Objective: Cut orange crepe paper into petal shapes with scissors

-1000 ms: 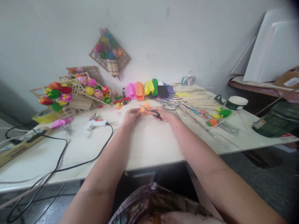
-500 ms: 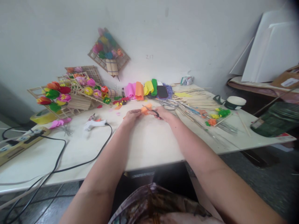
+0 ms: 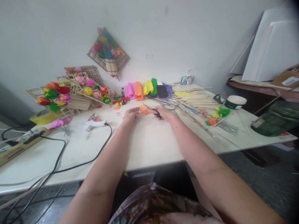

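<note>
My left hand (image 3: pixel 130 114) pinches a small piece of orange crepe paper (image 3: pixel 143 109) just above the white table (image 3: pixel 149 143). My right hand (image 3: pixel 164 112) is closed on small black-handled scissors (image 3: pixel 153 110), whose blades point left into the orange paper. Both hands meet over the far middle of the table. Rolls of pink, orange, yellow and green crepe paper (image 3: pixel 141 89) lie just beyond them against the wall.
Stick frames with paper flowers (image 3: pixel 70 93) stand at the left and one hangs on the wall. A white glue gun (image 3: pixel 94 123) with a black cord lies left of my hands. Wooden sticks (image 3: pixel 198 98), larger scissors (image 3: pixel 169 105) and tape rolls (image 3: pixel 235 101) lie on the right.
The scissors and orange paper have shifted slightly between my hands and the blades have worked further into the paper. Both hands stay in nearly the same place.
</note>
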The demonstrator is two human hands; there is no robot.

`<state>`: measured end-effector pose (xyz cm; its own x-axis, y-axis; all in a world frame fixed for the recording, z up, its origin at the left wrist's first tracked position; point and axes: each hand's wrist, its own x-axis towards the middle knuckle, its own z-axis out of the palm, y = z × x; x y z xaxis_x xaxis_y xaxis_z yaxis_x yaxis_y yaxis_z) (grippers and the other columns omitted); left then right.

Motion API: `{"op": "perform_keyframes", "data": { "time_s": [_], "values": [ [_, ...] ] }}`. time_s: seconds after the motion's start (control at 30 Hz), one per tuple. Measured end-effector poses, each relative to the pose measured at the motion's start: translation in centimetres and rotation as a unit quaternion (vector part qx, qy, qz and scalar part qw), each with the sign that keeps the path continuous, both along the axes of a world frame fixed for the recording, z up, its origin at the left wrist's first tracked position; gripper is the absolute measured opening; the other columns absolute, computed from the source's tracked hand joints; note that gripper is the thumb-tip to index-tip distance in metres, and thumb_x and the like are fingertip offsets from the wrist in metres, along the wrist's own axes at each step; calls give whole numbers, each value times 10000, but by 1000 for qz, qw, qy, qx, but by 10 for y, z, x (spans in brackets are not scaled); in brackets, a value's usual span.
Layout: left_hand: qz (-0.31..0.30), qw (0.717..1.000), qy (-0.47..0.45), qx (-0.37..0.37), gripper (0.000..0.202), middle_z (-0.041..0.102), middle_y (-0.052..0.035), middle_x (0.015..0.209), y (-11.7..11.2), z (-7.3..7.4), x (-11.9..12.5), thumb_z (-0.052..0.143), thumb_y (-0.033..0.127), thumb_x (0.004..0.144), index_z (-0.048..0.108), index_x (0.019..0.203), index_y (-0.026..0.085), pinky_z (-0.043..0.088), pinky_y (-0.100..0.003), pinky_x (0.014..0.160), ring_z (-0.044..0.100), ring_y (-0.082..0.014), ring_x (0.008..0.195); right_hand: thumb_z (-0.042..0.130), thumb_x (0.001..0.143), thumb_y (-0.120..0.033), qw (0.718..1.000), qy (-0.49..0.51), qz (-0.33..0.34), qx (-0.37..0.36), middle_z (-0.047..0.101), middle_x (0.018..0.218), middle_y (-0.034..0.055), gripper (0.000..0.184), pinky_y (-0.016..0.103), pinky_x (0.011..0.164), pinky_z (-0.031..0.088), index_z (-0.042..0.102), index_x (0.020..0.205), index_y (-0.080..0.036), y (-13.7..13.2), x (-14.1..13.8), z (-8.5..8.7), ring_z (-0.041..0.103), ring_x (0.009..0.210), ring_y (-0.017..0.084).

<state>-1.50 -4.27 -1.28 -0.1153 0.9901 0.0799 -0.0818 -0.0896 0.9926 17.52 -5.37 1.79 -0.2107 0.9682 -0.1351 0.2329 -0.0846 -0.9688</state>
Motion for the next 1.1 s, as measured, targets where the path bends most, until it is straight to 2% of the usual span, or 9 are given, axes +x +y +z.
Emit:
{"op": "perform_keyframes", "data": {
  "time_s": [0.2,0.37,0.47,0.53,0.6,0.67,0.77,0.97,1.1],
  "values": [
    [-42,991,127,-19,333,666,-40,655,1,1,13,710,252,598,707,919,162,439,-262,580,589,-167,600,734,702,-349,999,25,-31,27,476,424,-56,281,142,303,293,544,726,-142,6,1,-6,377,328,34],
    [140,947,287,28,192,655,-54,712,7,7,-10,641,93,603,703,733,221,439,-340,760,608,-260,830,724,714,-319,1000,0,-8,24,470,427,-62,243,145,292,277,561,741,-141,6,2,-5,360,314,31],
    [236,931,278,23,220,638,-93,797,7,12,-32,656,36,526,662,647,220,373,-425,897,537,-331,1034,730,703,-326,998,-43,12,33,465,428,-61,247,144,296,287,577,740,-137,7,2,-5,375,331,35],
    [259,927,272,-10,227,629,-126,866,5,14,-41,688,30,474,625,603,205,313,-476,957,451,-367,1145,728,701,-341,996,-77,23,32,456,423,-63,255,147,299,295,586,732,-133,8,2,-6,372,329,36],
    [247,896,362,-77,213,633,-154,954,1,16,-43,722,90,485,624,642,195,300,-501,965,410,-380,1177,725,702,-357,993,-109,31,27,437,407,-71,264,151,298,291,598,734,-128,9,1,-8,354,313,34],
    [212,838,484,-134,194,628,-172,1049,-3,19,-40,718,206,569,653,751,188,334,-489,938,428,-372,1160,725,701,-365,990,-133,32,26,421,395,-79,272,154,300,287,612,753,-124,10,0,-9,337,298,31],
    [153,786,577,-161,234,622,-180,1097,-8,24,-34,642,332,689,677,865,182,367,-451,903,457,-356,1142,722,704,-375,989,-142,30,35,426,397,-80,282,157,310,295,626,784,-123,11,0,-11,347,295,32],
    [109,786,591,-143,382,650,-159,1052,-11,27,-38,615,522,689,686,886,204,385,-427,862,514,-348,1077,727,696,-380,989,-136,11,60,455,404,-68,285,166,314,327,647,822,-138,13,-2,-13,389,311,52],
    [115,793,586,-123,233,671,-140,1013,-8,22,-44,653,391,681,689,824,210,400,-406,824,549,-331,1028,739,687,-348,991,-120,2,58,448,398,-69,253,161,304,327,643,792,-139,11,-4,-14,390,318,51]
  ]
}}
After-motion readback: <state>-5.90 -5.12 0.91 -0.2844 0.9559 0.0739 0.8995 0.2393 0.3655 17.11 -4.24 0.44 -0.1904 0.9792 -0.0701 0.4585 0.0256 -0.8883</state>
